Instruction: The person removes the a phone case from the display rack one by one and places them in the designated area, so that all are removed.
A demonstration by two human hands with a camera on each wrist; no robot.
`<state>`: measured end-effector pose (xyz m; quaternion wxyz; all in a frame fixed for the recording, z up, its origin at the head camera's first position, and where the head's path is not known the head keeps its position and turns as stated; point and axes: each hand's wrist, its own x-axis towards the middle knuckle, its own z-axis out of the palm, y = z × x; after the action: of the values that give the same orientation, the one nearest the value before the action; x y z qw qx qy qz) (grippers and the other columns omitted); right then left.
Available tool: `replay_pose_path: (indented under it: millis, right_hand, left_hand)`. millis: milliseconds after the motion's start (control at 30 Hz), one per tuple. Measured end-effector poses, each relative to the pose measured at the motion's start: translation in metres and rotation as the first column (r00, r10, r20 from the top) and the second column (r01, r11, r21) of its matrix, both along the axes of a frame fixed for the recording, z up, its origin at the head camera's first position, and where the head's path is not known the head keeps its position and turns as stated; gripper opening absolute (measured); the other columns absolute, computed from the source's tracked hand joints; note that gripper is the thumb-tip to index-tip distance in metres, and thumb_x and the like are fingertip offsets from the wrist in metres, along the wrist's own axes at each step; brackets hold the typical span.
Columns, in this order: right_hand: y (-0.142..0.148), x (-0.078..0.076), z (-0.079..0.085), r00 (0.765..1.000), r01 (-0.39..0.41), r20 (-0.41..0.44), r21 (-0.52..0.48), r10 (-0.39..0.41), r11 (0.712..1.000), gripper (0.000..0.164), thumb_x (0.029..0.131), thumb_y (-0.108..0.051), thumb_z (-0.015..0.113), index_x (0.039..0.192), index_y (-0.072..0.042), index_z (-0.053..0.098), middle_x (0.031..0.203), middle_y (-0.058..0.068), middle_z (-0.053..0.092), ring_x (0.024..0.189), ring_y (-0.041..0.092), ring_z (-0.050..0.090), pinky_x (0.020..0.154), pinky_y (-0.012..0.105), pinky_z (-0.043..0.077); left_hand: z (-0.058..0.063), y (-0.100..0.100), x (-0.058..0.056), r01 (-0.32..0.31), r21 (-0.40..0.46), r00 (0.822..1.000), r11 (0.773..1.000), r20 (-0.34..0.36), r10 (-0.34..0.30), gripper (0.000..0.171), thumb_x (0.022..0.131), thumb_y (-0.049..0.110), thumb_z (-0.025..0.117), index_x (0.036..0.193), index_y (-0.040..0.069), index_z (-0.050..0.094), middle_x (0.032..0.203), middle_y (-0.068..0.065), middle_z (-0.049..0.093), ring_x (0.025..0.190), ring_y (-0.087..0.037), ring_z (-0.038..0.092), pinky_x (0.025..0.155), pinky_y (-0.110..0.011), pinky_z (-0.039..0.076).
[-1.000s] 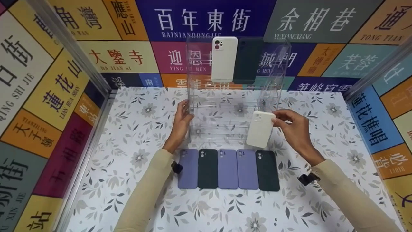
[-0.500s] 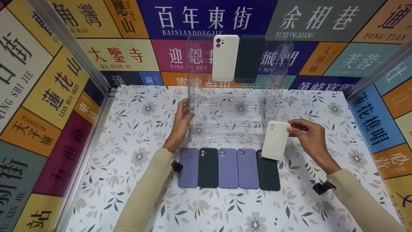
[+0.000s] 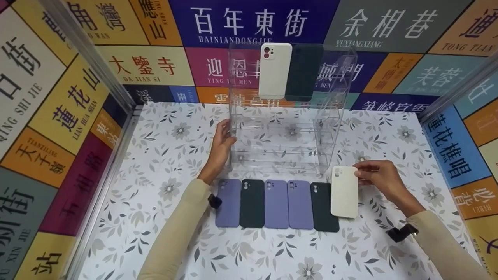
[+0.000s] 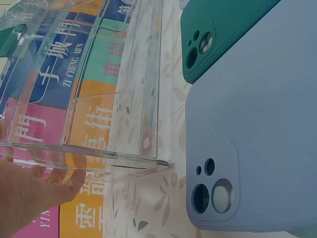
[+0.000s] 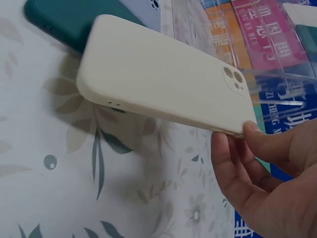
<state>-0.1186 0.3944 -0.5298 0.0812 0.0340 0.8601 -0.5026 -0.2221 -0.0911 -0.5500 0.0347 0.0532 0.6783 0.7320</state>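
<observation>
There are eight phone cases in total: two white, three dark green and three purple. Five of them lie in one row on the flowered tabletop (image 3: 175, 223), in front of a single clear rack (image 3: 278, 124). From left to right they are a purple case (image 3: 228, 204), a green case (image 3: 252, 204), a purple case (image 3: 276, 204), again a purple case (image 3: 300, 204) and the end green case (image 3: 322, 208). The rack carries two cases side by side at its top: the upper white case (image 3: 275, 72) and the upper green case (image 3: 305, 74). The eighth, the held white case (image 3: 344, 192), is at the right end of the row, where the head view shows it overlapping the edge of the end green case.

Two hands are seen. The grip of the right hand (image 3: 379, 179) pinches the held white case by its edge near the camera end. The grip of the left hand (image 3: 218, 151) holds the left side of the rack.

The right wrist view shows what the head view leaves unclear: the held white case is tilted over the tabletop, with a shadow below it. Whether it touches the end green case, I cannot tell. The left wrist view shows closely the four camera openings of a purple case, and fingers seen through the clear wall of the rack.
</observation>
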Motion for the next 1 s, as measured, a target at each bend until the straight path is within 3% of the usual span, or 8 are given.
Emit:
replay_pose_path:
  millis: [333, 633, 1000]
  right_hand:
    - [0.012, 0.006, -0.015, 0.984, -0.088, 0.153, -0.042, 0.094, 0.995, 0.035, 0.105, 0.002, 0.071, 0.133, 0.023, 0.065, 0.106, 0.015, 0.077, 0.081, 0.011, 0.075, 0.075, 0.032, 0.066]
    - [0.020, 0.007, -0.028, 0.975, -0.081, 0.200, -0.080, 0.095, 0.994, 0.038, 0.105, 0.004, 0.068, 0.135, 0.027, 0.060, 0.111, 0.019, 0.079, 0.079, 0.012, 0.076, 0.074, 0.031, 0.066]
    - [0.011, 0.014, -0.029, 0.983, -0.059, 0.177, 0.037, 0.052, 0.998, 0.032, 0.105, 0.001, 0.071, 0.130, 0.020, 0.068, 0.109, 0.023, 0.076, 0.084, 0.018, 0.079, 0.075, 0.033, 0.067]
  left_hand:
    - [0.001, 0.001, 0.000, -0.014, 0.000, 1.000, 1.000, 0.023, 0.014, 0.065, 0.107, 0.002, 0.047, 0.169, 0.010, 0.030, 0.178, -0.018, 0.030, 0.164, -0.035, 0.033, 0.128, -0.052, 0.036]
    - [0.000, 0.000, -0.001, -0.016, 0.013, 1.000, 1.000, 0.003, 0.015, 0.064, 0.107, 0.000, 0.047, 0.168, 0.006, 0.030, 0.178, -0.022, 0.028, 0.165, -0.042, 0.028, 0.128, -0.053, 0.036]
    - [-0.001, 0.000, 0.000, 0.002, 0.005, 1.000, 1.000, -0.015, -0.002, 0.061, 0.109, 0.004, 0.048, 0.167, 0.006, 0.030, 0.178, -0.020, 0.026, 0.166, -0.042, 0.026, 0.128, -0.051, 0.035]
